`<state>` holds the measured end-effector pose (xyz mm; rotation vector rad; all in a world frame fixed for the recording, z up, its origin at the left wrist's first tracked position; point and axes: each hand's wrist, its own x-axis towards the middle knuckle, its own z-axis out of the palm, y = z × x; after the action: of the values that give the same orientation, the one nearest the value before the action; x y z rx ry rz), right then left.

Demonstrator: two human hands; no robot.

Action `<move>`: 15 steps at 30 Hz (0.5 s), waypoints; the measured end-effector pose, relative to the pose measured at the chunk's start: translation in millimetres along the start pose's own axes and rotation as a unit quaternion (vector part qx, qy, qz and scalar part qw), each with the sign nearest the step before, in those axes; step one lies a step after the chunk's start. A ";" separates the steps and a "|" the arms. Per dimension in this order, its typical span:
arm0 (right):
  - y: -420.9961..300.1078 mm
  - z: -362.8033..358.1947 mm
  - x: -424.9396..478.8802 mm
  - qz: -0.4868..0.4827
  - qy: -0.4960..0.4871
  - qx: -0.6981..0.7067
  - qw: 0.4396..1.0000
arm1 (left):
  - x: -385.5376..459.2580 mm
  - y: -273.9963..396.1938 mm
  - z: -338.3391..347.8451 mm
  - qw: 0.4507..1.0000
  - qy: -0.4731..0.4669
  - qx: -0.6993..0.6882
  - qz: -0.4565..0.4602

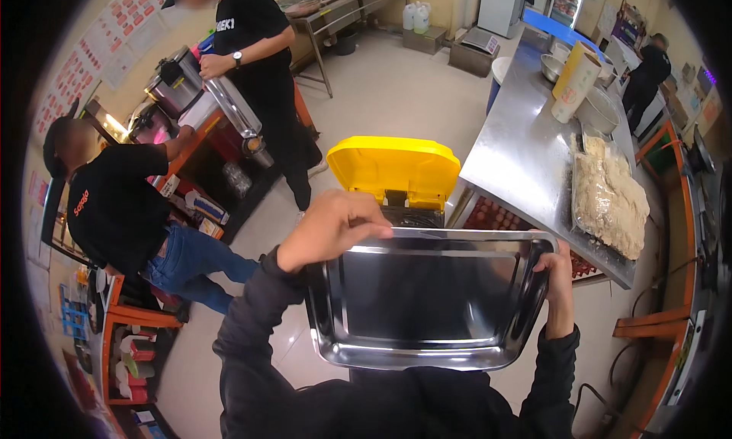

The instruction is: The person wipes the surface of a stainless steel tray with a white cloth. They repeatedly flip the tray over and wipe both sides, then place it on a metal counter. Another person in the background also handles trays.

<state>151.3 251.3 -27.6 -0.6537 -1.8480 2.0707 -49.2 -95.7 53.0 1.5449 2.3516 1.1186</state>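
Before my body I hold a shiny rectangular metal tray [429, 296], tilted so that its bare inside faces me. My left hand [337, 227] pinches the far rim near its left end between thumb and fingers. At the right far corner, my right hand [556, 270] grips the side rim, its thumb on the inner side and its other fingers mostly hidden behind. Just beyond the tray stands a bin whose yellow lid [394, 167] is raised; a black liner [414, 217] shows below the lid. The tray covers most of the bin.
Right of me is a steel table [509, 147] bearing crumb-coated food in clear plastic [609, 198], rolls of film [576, 87] and metal bowls [553, 67]. Egg trays [489, 216] sit below. Two people [120, 198] work at the left counter; one holds a metal container [233, 107]. Another person [646, 78] stands far right.
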 end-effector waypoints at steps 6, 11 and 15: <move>0.6 5.3 -2.0 0.012 0.012 -0.012 1.000 | 2.2 -2.3 8.4 1.000 0.002 0.029 0.007; 17.4 -14.6 5.2 0.019 -0.020 -0.036 0.999 | 5.4 0.7 10.0 0.996 0.000 0.074 0.045; 1.1 8.3 -3.1 0.007 0.038 -0.038 0.999 | 5.5 9.7 27.6 0.977 0.031 0.180 0.108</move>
<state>149.8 242.5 -27.6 -0.7552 -1.8931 1.9640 -31.7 -74.9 40.8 1.9492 2.5893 0.8158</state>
